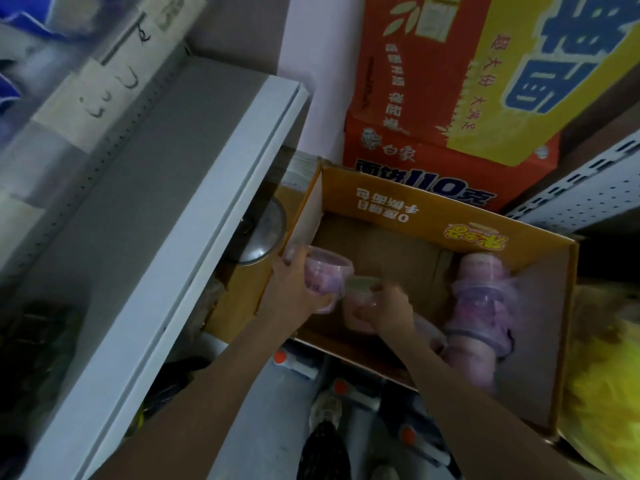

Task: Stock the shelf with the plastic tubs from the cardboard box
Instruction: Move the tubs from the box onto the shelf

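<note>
Nearest, at 6 o'clock: a shoe (325, 410) on grey floor. Two bare forearms reaching in from the lower edge toward the centre.

Just above centre, an open cardboard box (415, 216) seen from above, orange inner walls with printed writing, plain brown bottom.

At the box's 8 o'clock corner: left hand (294, 289) wrapped round a pink tub (325, 275). Fingers clamped on its side, thumb up near the rim. Tub held level with the box's left wall, lid end toward 12 o'clock.

Just beside it, at its 3 o'clock: right hand (388, 310), low inside the box. Fingers curled over a second tub (356, 299), pale pink with a light lid. Blurred here, so finer detail of the grip not clear. The two tubs almost touching.

Along the box's 3 o'clock wall: a stack (481, 306) of more pink tubs with clear purple lids, lying on its side on the box bottom, well apart from both hands.

Outside the box at 4 o'clock: a yellow heap (606, 393), too blurred to identify.

At 9 o'clock of the box, tucked under the shelf: a round metal lid (263, 233).

From 7 to 11 o'clock: the shelf (194, 216), its white front edge running diagonally, grey top surface behind it, paper labels farther back.

Farthest, at 12 to 1 o'clock: a red-and-yellow carton (415, 98) against the wall. At 2 o'clock: a white pegboard (588, 188).
</note>
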